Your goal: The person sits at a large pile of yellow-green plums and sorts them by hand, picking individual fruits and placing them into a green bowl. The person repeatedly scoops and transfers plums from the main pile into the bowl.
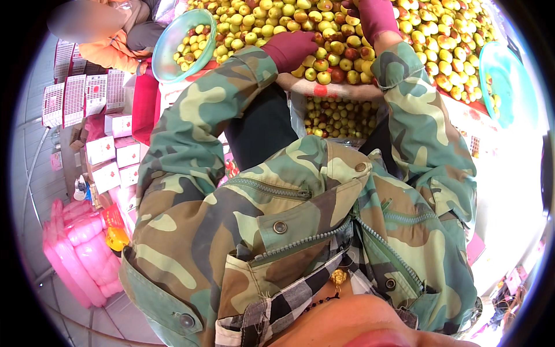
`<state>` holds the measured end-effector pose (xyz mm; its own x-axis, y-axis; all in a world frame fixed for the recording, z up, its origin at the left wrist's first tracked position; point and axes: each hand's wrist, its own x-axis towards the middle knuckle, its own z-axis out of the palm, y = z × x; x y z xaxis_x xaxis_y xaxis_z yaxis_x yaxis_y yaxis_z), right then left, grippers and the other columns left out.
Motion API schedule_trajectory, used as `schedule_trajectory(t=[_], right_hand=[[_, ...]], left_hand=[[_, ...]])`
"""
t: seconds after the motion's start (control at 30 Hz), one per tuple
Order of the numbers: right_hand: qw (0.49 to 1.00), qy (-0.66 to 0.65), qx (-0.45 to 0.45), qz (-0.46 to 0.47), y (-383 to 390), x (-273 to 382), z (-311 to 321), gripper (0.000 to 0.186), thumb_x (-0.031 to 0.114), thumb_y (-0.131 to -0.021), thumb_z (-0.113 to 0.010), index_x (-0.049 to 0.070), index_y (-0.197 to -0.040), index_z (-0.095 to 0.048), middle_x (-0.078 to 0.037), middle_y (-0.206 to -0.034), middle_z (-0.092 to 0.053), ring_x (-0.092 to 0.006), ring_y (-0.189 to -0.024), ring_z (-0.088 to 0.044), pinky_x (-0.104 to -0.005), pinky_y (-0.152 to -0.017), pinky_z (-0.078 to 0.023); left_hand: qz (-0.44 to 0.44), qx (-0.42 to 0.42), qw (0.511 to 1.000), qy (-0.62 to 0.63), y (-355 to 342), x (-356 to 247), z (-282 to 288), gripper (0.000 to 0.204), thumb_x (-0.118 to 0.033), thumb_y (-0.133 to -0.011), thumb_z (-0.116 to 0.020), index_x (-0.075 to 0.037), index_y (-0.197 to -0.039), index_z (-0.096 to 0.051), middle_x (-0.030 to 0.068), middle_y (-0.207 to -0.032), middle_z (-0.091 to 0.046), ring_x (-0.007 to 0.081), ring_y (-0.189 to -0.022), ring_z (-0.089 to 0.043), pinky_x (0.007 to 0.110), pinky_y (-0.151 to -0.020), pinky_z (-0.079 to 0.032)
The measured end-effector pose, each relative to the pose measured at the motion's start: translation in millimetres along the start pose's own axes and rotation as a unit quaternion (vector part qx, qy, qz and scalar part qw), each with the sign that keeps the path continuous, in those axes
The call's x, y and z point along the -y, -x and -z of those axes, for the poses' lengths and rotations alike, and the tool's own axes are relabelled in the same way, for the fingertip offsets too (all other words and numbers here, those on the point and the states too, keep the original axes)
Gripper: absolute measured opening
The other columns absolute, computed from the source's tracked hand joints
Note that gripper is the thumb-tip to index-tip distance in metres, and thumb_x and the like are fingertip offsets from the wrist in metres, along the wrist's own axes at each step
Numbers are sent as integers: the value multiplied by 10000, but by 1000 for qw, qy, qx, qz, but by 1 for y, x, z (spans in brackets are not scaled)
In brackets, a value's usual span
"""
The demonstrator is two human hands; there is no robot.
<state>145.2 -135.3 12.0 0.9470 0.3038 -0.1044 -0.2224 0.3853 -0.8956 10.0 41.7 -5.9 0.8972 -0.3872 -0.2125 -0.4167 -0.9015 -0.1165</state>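
My left hand (289, 49), in a maroon glove, reaches into the spread of yellow-green and reddish jujubes (261, 18) at the top centre, its fingers curled down among the fruit; whatever they hold is hidden. My right hand (373, 16), also gloved, is higher up at the top edge over the pile, its fingertips mostly out of sight. Below the sorting ledge (306, 85), between my legs, a lined bin (295, 121) holds many smaller fruit.
A translucent green bowl (162, 58) with fruit stands left of the pile, a teal basin (514, 87) at right. Beside the bowl sits another person (107, 52) in orange. Stacked cartons (104, 173) and pink wrapped bundles (81, 248) lie on the left floor.
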Motion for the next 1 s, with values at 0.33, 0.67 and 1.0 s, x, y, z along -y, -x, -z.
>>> schedule_trajectory(t=[0.33,0.67,1.0], right_hand=[[990,131,52,28,6,-16,6,160,81,-829,-626,44,-954,-720,-71,-834,-683,-148,-622,-623,-276,-555,-502],[915,-44,339,-214,38,21,-17,236,306,-965,-603,116,-1096,-651,1,-829,-656,-99,-609,-570,-247,-499,-452],[964,-52,178,-192,17,-1,-8,182,355,-972,-577,179,-930,-567,24,-709,-573,-124,-498,-512,-278,-415,-429]], left_hand=[[24,33,999,-2,-20,1,12,246,-170,-867,-586,-171,-1105,-650,60,-1094,-621,297,-918,-675,423,-735,-553],[109,-365,814,438,-18,0,70,318,-290,-782,-747,-77,-996,-646,101,-890,-669,242,-809,-651,343,-725,-523],[174,74,980,64,12,-4,0,447,-204,-753,-754,-220,-1189,-658,87,-1151,-583,305,-1065,-618,418,-863,-520]])
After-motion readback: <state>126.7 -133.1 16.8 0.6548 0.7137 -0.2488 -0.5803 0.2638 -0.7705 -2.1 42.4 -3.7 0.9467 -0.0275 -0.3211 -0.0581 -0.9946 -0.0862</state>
